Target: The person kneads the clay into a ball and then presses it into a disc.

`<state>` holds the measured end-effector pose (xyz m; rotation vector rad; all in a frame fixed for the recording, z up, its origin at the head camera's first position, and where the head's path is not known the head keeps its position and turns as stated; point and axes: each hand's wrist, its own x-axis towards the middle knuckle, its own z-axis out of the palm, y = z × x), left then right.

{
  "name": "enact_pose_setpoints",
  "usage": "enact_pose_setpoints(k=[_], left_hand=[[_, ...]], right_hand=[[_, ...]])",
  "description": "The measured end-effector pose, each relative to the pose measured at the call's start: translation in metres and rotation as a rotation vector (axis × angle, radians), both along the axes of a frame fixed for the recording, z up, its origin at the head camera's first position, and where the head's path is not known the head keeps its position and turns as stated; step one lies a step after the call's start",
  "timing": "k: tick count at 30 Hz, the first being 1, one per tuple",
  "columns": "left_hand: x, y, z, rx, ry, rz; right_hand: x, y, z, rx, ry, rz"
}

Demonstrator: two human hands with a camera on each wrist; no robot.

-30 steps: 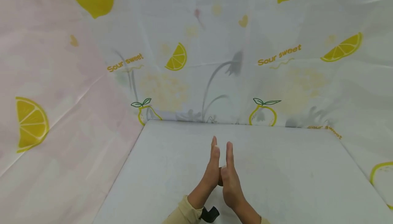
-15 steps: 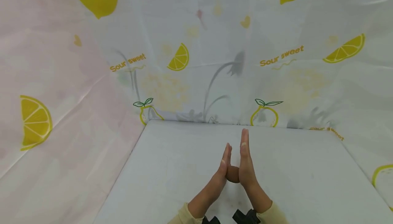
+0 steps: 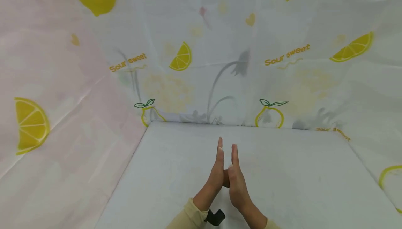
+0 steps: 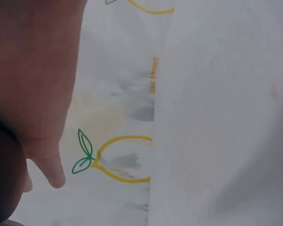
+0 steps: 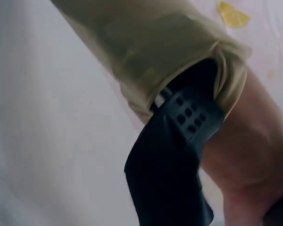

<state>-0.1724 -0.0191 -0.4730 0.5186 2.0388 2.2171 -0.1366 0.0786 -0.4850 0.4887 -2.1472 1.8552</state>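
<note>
A smooth brown ball (image 3: 226, 178) sits between two facing palms, partly covered by them in the head view. My left hand (image 3: 216, 173) presses it from the left with fingers straight and pointing away. From the right, my right hand (image 3: 237, 187) presses with its fingers extended too, set slightly nearer to me. In the left wrist view the left hand (image 4: 35, 75) fills the upper left, and the ball (image 4: 5, 174) looks dark below it. The right wrist view looks across at the left forearm's sleeve (image 5: 146, 47); a dark rounded edge shows at its lower right corner.
Beneath the hands lies a white tabletop (image 3: 282, 173). A lemon-printed curtain (image 3: 201, 93) rises along its back and sides. A black camera mount (image 3: 215, 218) is worn on the left wrist.
Since half a second ago the left hand has slid forward and the right hand back, both shifting left, hiding more of the ball. One second ago they stood much as now.
</note>
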Motion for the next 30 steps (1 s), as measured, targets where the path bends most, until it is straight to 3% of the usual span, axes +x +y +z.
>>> enact_pose_setpoints(k=[2,4,12,16,22,25,30], left_hand=[[-0.002,-0.001,-0.002,0.008,-0.026,0.050],[-0.004,-0.001,-0.003,0.008,-0.050,0.059],[0.003,0.002,-0.005,-0.025,-0.083,-0.027],[0.009,0.005,-0.006,-0.041,-0.047,-0.104],[0.016,0.006,0.000,0.006,0.045,-0.232],[0.017,0.005,0.000,0.021,0.083,-0.232],[0.018,0.004,-0.003,0.039,0.124,-0.173]], right_hand=[[0.004,-0.002,0.004,0.009,0.035,0.021],[0.007,-0.002,0.009,-0.016,0.051,0.041],[-0.001,0.007,0.031,-0.106,0.086,0.064],[-0.012,0.014,0.034,-0.139,0.059,0.035],[-0.030,0.023,0.028,-0.104,-0.023,-0.047],[-0.034,0.026,0.023,-0.070,-0.059,-0.059],[-0.036,0.025,0.013,-0.006,-0.110,-0.079]])
